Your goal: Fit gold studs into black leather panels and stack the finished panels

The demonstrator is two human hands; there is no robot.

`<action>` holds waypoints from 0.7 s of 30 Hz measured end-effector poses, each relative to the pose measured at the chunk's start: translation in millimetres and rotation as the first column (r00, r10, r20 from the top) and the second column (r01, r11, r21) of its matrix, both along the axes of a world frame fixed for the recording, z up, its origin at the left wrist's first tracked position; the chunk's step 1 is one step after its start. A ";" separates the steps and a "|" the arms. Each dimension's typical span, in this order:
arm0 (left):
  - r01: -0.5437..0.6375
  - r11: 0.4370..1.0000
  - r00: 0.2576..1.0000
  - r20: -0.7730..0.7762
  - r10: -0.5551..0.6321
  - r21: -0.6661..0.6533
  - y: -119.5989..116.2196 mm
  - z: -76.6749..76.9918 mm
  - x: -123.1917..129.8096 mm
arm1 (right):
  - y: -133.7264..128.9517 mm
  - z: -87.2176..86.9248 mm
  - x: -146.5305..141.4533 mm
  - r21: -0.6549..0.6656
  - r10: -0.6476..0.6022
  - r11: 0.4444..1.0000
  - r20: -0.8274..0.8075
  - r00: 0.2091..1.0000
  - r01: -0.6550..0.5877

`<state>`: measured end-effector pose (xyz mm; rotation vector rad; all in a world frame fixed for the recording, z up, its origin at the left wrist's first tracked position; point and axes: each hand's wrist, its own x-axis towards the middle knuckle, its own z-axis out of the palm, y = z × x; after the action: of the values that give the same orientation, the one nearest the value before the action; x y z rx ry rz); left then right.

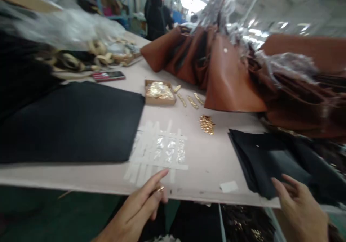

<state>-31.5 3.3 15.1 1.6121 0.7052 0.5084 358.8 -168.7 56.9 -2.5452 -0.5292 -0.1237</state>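
My left hand [144,202] is over the table's front edge, just below white tape strips [146,166] laid in a grid with shiny clear pieces among them. One finger points forward and the others curl loosely. A small gold band [160,189] shows at its fingers; it looks like a ring. At the lower right, my right hand [302,206] is at the near edge of a stack of black sheets [259,159]. Its thumb and fingers are apart, and nothing shows between them. Whether it touches the sheets is unclear.
A large black sheet [81,126] covers the table's left. Behind the strips are a cardboard box [160,101] of gold pieces, several short chains [193,102] and a gold pile [207,124]. Brown leather bags [232,76] crowd the back right. A person [158,15] stands far behind.
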 end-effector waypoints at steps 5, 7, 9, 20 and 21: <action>-0.023 0.970 0.985 0.159 0.063 -0.242 2.1 14.6 -3.8 | 70.4 -0.5 -111.5 0.266 0.799 0.601 -0.171 0.577 -0.753; -0.009 0.958 0.977 0.202 0.069 -0.286 2.1 17.8 -5.6 | 97.0 2.9 -157.3 0.366 0.957 0.286 -0.152 0.247 -0.885; -0.004 0.945 0.969 0.233 0.085 -0.328 1.0 18.8 -9.6 | 119.9 7.5 -192.2 0.443 0.989 0.061 -0.147 -0.006 -0.894; -0.276 0.961 0.950 0.160 0.269 0.025 -0.7 -2.2 -43.9 | 172.7 1.7 -248.4 0.351 0.967 -0.230 -0.022 -0.254 -0.908; -0.302 0.948 0.944 0.164 0.285 0.096 0.9 -5.8 -45.6 | 174.5 -0.8 -252.0 0.328 0.968 -0.240 0.009 -0.251 -0.914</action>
<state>-77.1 4.2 9.3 1.5681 0.8202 0.8950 106.8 5.8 56.1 -1.0335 -2.1402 0.7376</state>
